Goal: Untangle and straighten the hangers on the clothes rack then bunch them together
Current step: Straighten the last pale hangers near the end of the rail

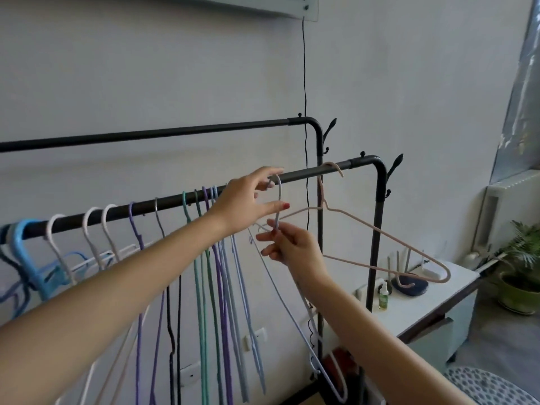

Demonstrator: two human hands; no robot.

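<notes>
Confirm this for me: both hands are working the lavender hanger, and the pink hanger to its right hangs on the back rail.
Wrong rail. The head view shows the pink hanger hooked on the front rail, near its right corner, not the back rail. The rest holds: the left hand and right hand both hold the lavender hanger.

We're facing a plain pale wall (146,68) with a thin black cable (304,68) hanging down it from a white panel (263,4) at the top edge, and white sockets (257,336) are sitting low on that wall. To the right, a white cabinet (423,305) is standing against the wall, carrying a small green bottle (383,298) and a dark blue dish (410,285), with a potted plant (523,276) in a green pot on the grey floor (496,340) beyond it. Daylight is coming in from a window (526,97) at far right, above a white radiator (502,206).
</notes>
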